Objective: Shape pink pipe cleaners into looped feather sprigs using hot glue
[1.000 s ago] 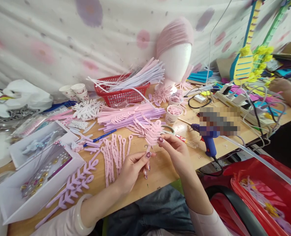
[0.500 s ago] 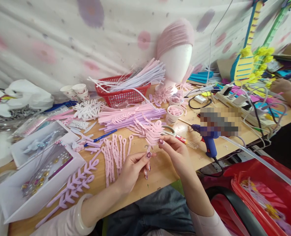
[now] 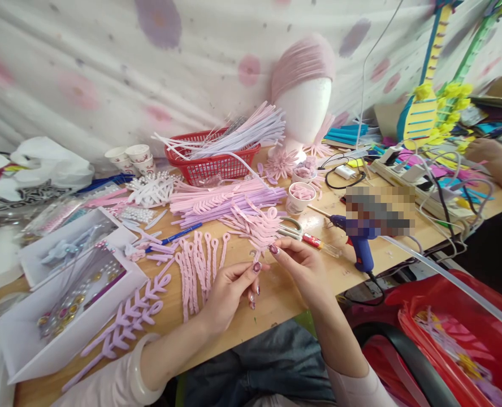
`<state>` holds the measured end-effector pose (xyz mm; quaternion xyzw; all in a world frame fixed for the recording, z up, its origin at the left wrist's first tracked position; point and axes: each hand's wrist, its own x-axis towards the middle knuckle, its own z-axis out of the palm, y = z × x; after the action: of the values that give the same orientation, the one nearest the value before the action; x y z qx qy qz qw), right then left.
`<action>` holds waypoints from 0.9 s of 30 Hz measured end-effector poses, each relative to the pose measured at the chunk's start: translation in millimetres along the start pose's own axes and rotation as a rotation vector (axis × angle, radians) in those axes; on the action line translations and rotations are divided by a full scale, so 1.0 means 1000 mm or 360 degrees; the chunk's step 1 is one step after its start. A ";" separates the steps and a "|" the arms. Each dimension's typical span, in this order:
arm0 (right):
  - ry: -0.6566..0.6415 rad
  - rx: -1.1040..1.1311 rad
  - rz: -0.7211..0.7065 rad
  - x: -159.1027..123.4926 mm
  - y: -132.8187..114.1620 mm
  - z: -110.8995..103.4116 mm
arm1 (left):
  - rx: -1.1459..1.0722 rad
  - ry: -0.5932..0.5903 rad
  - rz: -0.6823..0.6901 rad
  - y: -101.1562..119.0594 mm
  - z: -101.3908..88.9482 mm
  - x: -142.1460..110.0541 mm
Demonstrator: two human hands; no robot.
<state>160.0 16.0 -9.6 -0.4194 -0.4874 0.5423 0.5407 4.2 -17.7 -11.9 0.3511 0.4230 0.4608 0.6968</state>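
Note:
A pink pipe-cleaner sprig (image 3: 264, 233), with leaf-like side loops and a round loop at its top, stands up between my two hands. My left hand (image 3: 233, 291) is closed in a pinch at its lower stem. The thumb and forefinger of my right hand (image 3: 301, 268) press on the lowest leaf at the sprig's right side. Left of my left hand lie several twisted pink strips (image 3: 195, 274) with looped ends. Two finished lilac sprigs (image 3: 126, 322) rest further left.
Behind my hands are pink and lilac pipe cleaners (image 3: 234, 198) and a red basket (image 3: 217, 168). A blue glue gun (image 3: 361, 243) stands to the right, near a power strip (image 3: 423, 186). White boxes (image 3: 119, 294) sit left. Another person's hand (image 3: 488, 155) is at far right.
My right thumb and forefinger have slid slightly down and left along the sprig, toward my left fingertips. My left hand stays in place.

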 end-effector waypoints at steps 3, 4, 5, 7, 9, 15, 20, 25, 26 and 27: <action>0.0000 -0.0027 -0.0017 0.000 -0.001 0.000 | -0.0016 -0.0009 -0.0011 -0.001 -0.001 0.001; -0.0002 -0.0029 -0.0008 0.000 -0.001 0.001 | -0.0021 -0.0008 -0.0014 -0.001 -0.001 0.001; 0.0001 -0.0025 0.0003 0.000 -0.001 0.001 | -0.0026 -0.0006 -0.0017 -0.001 -0.002 0.001; 0.0015 -0.0009 0.0017 0.000 -0.001 0.002 | -0.0035 -0.0004 -0.0021 -0.001 -0.001 0.001; 0.0032 -0.0011 0.0017 0.000 -0.001 0.002 | -0.0040 0.0000 -0.0026 -0.001 -0.001 0.001; 0.0152 -0.0126 -0.0085 0.001 0.007 -0.006 | -0.0046 0.0038 -0.0039 0.000 0.001 0.000; 0.0237 -0.0196 -0.0312 0.003 0.007 -0.011 | -0.0032 0.0045 -0.0045 0.000 0.000 0.001; 0.0142 -0.0217 -0.0348 0.003 0.006 -0.007 | -0.0028 0.0055 -0.0043 -0.001 0.000 0.000; 0.0153 -0.0181 -0.0342 0.002 0.007 -0.006 | -0.0031 0.0058 -0.0047 -0.001 0.000 0.000; 0.0173 -0.0135 -0.0338 0.001 0.008 -0.006 | -0.0032 0.0061 -0.0047 -0.001 0.000 -0.001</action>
<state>163.9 18.2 -18.7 -0.4167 -0.5217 0.4374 0.6024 5.0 -18.7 -12.8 0.3288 0.4367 0.4613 0.6989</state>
